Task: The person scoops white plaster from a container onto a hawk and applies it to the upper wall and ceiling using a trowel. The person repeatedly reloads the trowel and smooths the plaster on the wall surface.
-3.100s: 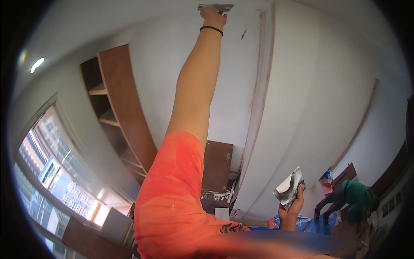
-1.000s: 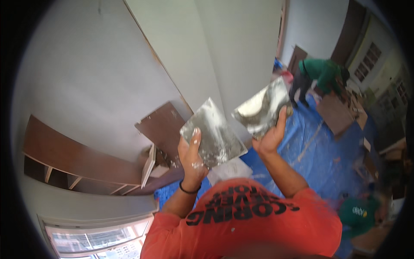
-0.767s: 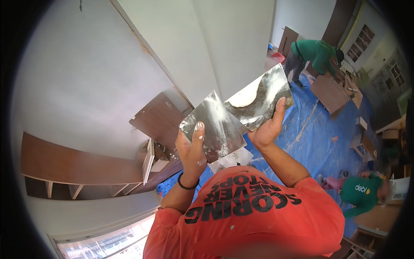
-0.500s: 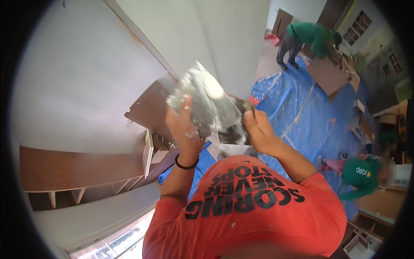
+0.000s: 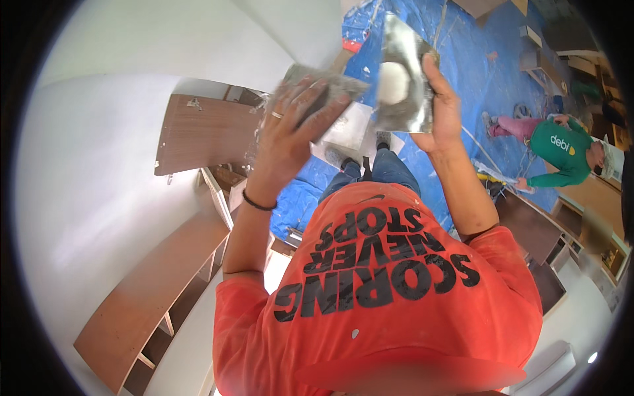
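Note:
My right hand (image 5: 444, 112) grips a shiny flat metal plate (image 5: 411, 47) by its right edge, thumb along the face. A rounded lump of white paste (image 5: 394, 84) sits on that plate. My left hand (image 5: 290, 129), ring on one finger and dark beaded band at the wrist, is wrapped over a grey rectangular plate (image 5: 343, 83), like a plastering trowel, blurred by motion. White smears mark this plate and my fingers. The two plates are apart, held in front of my chest; the left hand's grip underneath is hidden.
A pale wall (image 5: 112, 145) rises at the left, with a brown board (image 5: 205, 132) beside it and a long brown cabinet (image 5: 152, 290) below. Blue sheeting (image 5: 462, 46) covers the floor. A person in a green top (image 5: 561, 148) crouches at the right near wooden cabinet pieces.
My hands have moved apart; the plate with white paste now stands clear at the right, the grey one at the left. My view has turned, and the farther green-clad person has left it.

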### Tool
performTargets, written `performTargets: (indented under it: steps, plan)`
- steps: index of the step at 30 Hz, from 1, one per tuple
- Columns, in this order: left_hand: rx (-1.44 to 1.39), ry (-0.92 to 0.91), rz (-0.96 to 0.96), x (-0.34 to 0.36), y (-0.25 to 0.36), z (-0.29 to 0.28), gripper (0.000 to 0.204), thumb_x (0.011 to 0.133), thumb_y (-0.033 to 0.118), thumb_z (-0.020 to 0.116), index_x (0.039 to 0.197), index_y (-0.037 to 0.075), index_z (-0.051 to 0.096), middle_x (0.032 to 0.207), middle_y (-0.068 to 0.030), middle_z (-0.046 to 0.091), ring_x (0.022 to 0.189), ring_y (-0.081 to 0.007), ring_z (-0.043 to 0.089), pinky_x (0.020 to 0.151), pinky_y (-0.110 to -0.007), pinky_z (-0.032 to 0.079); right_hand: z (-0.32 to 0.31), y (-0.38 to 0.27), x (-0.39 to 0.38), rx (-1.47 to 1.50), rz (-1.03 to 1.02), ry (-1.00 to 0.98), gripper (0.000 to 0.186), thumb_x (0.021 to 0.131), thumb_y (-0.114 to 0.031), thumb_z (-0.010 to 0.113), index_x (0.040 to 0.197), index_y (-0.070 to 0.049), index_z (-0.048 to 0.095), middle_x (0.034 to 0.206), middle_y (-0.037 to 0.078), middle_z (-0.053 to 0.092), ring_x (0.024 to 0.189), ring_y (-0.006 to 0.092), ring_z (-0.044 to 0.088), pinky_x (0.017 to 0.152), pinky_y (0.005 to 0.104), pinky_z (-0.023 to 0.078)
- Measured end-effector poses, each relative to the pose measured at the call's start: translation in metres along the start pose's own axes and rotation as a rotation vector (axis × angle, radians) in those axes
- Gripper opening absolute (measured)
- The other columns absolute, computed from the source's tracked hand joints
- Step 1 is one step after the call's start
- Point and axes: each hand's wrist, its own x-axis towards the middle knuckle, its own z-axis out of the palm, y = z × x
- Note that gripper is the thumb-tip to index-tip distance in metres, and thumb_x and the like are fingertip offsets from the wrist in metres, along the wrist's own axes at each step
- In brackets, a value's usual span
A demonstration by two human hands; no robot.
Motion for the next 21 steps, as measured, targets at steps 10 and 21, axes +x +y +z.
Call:
performTargets:
  steps: [10, 21]
  plan:
    - [-0.533, -0.179, -1.235, -0.198, -0.078, 0.274, 0.042, 0.097, 0.011, 0.056, 0.134, -0.008, 0.055, 0.130, -0.0309, 0.060, 0.121, -0.0415, 0.060, 0.101, -0.045, 0.047, -0.176, -0.007, 0.028, -0.074, -0.066, 0.207, 0.043, 0.108, -0.032, 0.051, 0.138, -0.003, 0.056, 0.127, 0.012, 0.068, 0.112, 0.0235, 0.068, 0.096, 0.0386, 0.055]
    - [-0.166, -0.574, -1.388, -0.285, -0.081, 0.651, 0.053, 0.091, 0.009, 0.052, 0.144, 0.015, 0.049, 0.136, -0.0190, 0.055, 0.124, -0.0422, 0.057, 0.099, -0.064, 0.043, -0.472, 0.096, 0.049, -0.005, 0.256, 0.541, 0.045, 0.106, -0.034, 0.053, 0.139, -0.003, 0.054, 0.127, 0.012, 0.067, 0.112, 0.0258, 0.067, 0.098, 0.0412, 0.054]
